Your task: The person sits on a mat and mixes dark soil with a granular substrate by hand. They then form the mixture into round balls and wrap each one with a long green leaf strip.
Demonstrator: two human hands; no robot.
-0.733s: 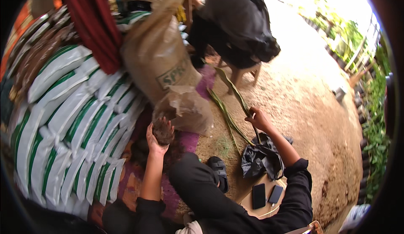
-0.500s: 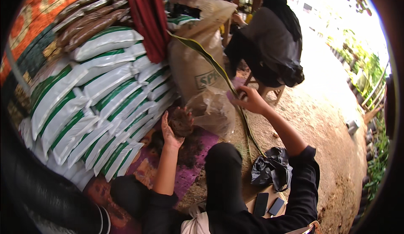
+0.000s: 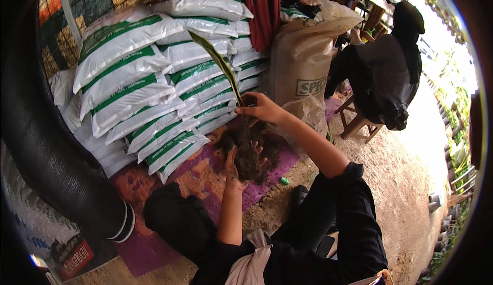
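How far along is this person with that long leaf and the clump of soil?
Done: the long green leaf is lifted upright by the right hand. In hand: the left hand cups a dark clump of soil at the leaf's base. Left: no pot shows around the clump, and loose soil lies on the purple mat.

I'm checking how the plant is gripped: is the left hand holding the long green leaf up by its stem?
No, the right hand pinches the long green leaf, while the left hand cups the brown root clump below.
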